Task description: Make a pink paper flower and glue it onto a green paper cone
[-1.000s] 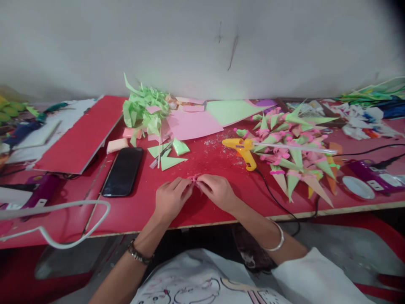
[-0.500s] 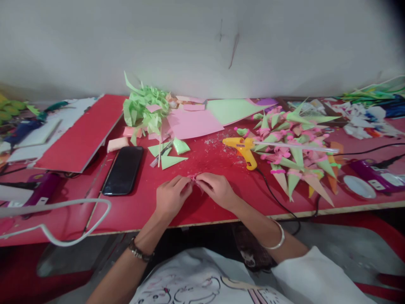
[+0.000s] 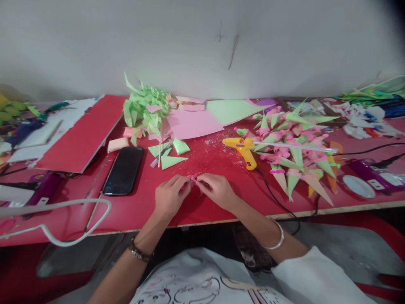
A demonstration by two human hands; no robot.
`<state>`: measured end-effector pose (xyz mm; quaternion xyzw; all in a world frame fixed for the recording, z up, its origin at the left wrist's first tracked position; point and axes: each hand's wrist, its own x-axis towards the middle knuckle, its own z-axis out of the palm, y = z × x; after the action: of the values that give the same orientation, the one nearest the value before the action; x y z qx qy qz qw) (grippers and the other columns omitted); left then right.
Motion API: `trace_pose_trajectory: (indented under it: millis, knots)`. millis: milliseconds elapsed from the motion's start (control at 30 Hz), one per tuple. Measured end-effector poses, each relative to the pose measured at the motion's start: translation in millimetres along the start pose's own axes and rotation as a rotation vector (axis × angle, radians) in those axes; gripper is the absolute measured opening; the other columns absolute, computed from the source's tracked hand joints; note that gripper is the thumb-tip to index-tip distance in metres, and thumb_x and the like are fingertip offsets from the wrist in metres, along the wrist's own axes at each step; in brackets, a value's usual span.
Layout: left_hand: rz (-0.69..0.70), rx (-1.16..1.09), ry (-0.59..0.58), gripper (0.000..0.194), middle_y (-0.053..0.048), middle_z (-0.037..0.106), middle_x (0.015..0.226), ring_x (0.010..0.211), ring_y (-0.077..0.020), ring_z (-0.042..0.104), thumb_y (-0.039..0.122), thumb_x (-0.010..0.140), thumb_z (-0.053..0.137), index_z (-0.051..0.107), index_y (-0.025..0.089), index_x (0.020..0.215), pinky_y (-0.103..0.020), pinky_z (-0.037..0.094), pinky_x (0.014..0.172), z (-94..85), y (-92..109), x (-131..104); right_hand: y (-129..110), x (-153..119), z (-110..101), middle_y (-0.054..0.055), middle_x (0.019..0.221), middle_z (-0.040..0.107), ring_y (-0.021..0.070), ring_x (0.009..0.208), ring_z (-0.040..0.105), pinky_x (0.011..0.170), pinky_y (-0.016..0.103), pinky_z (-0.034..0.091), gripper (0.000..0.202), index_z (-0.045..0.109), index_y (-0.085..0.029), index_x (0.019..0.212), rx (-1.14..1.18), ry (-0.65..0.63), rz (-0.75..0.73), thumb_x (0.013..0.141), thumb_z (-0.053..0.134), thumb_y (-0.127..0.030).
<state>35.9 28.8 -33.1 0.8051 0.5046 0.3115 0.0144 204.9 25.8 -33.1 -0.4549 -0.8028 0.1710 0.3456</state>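
While the left hand [image 3: 170,195] and right hand [image 3: 217,191] meet above the red surface [image 3: 145,211], their fingers pinch a small pink piece [image 3: 193,178] between them; the yellow plastic glue gun [image 3: 242,149] lies beyond the right fingers, the black phone [image 3: 124,171] left of the left fingers.

A black phone [image 3: 123,171] lies on the red table [image 3: 142,211], near a red board [image 3: 82,133]. A white cable [image 3: 63,205] loops at the left; at the right, a white dish [image 3: 359,187] sits beside a purple power strip [image 3: 375,175].
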Motion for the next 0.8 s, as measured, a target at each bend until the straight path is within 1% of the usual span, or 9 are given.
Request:
trace_pose_trajectory:
  millis: [67,167,267,333,433,533,600,800]
  knots:
    - [-0.003,-0.016,-0.012,0.013,0.002,0.065,0.075,0.058,-0.0077,0.056,0.026,0.08,0.05,0.06,0.02,0.079,-0.016,0.037,0.052,-0.5,-0.6,-0.1,-0.2,-0.5,0.2,0.002,0.073,0.062,0.0099,0.06,0.054,0.057,0.019,0.038,0.016,0.057,-0.018,0.081,-0.056,0.008,0.006,0.084,0.044,-0.026]
    - [-0.006,-0.001,-0.034,0.014,0.001,0.065,0.077,0.058,-0.008,0.055,0.028,0.081,0.049,0.061,0.02,0.081,-0.016,0.036,0.051,-0.4,-1.9,-0.6,-0.4,-1.0,0.1,0.001,0.073,0.059,0.0099,0.062,0.052,0.056,0.019,0.036,0.016,0.057,-0.018,0.081,-0.146,-0.008,0.008,0.083,0.044,-0.026]
    - [0.024,0.058,-0.088,0.016,0.001,0.064,0.072,0.057,-0.0094,0.055,0.03,0.081,0.048,0.061,0.02,0.078,-0.018,0.034,0.05,0.1,-2.4,-0.4,-0.6,-0.9,0.0,0.002,0.073,0.056,0.0104,0.064,0.052,0.057,0.019,0.035,0.021,0.058,-0.018,0.079,-0.235,-0.032,0.007,0.085,0.041,-0.027]
    - [0.046,0.108,-0.128,0.02,0.0,0.063,0.069,0.057,-0.0105,0.054,0.03,0.082,0.046,0.061,0.019,0.075,-0.019,0.033,0.049,-0.1,-2.0,0.4,-1.1,-0.4,-0.1,0.002,0.075,0.055,0.0103,0.064,0.052,0.057,0.019,0.034,0.023,0.059,-0.018,0.082,-0.275,-0.041,0.004,0.086,0.038,-0.028]
    - [0.053,0.152,-0.17,0.025,-0.001,0.063,0.068,0.059,-0.0116,0.055,0.031,0.084,0.042,0.061,0.019,0.074,-0.02,0.033,0.05,-1.3,-0.8,1.9,-2.3,0.9,-0.7,0.002,0.075,0.053,0.0097,0.063,0.05,0.055,0.019,0.033,0.028,0.059,-0.018,0.082,-0.324,-0.061,0.012,0.089,0.034,-0.03]
    - [0.056,0.158,-0.208,0.027,-0.001,0.063,0.071,0.061,-0.0117,0.056,0.031,0.086,0.039,0.061,0.019,0.077,-0.02,0.033,0.051,-2.5,-0.3,2.7,-3.4,2.3,-1.6,0.003,0.075,0.051,0.0095,0.063,0.049,0.055,0.02,0.033,0.031,0.058,-0.017,0.078,-0.344,-0.083,0.014,0.089,0.033,-0.031]
    - [0.053,0.159,-0.225,0.028,-0.001,0.063,0.073,0.063,-0.0116,0.056,0.031,0.087,0.037,0.061,0.02,0.078,-0.02,0.033,0.051,-2.8,-0.5,2.7,-3.5,2.7,-2.2,0.002,0.076,0.049,0.0095,0.064,0.049,0.056,0.02,0.033,0.031,0.059,-0.017,0.079,-0.341,-0.088,0.009,0.089,0.033,-0.031]
    - [0.042,0.161,-0.215,0.025,-0.001,0.063,0.074,0.061,-0.0116,0.055,0.031,0.086,0.039,0.061,0.02,0.079,-0.02,0.033,0.05,-2.8,-1.4,1.1,-1.9,1.9,-2.0,0.002,0.075,0.047,0.0092,0.062,0.047,0.054,0.02,0.032,0.031,0.059,-0.017,0.079,-0.323,-0.086,0.003,0.089,0.032,-0.031]
